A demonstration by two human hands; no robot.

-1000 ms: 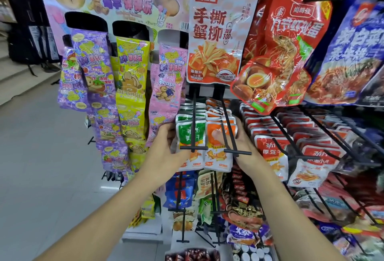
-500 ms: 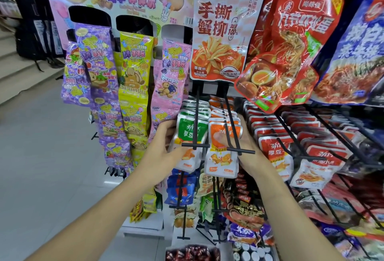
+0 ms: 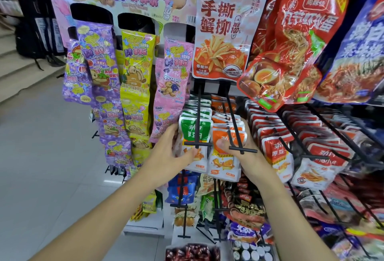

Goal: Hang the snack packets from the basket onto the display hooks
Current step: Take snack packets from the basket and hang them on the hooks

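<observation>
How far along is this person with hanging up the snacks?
Mostly done here, it seems: the green packets and orange packets already hang in deep rows on their hooks, as do the red packets beside them. In hand: the left hand grips the green row's front, the right hand pinches the front orange packet, likely straightening them. What is left cannot be judged, since the basket is out of view.

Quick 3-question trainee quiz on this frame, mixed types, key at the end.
1. True or false: the left hand grips the green-topped white foil packet.
2. The right hand grips which packet? A) orange-topped white foil packet B) purple bear strip C) blue noodle bag
3. Fill in: the large white crab-stick pouch hangs ___ both held packets.
Key: 1 true; 2 A; 3 above.
</observation>
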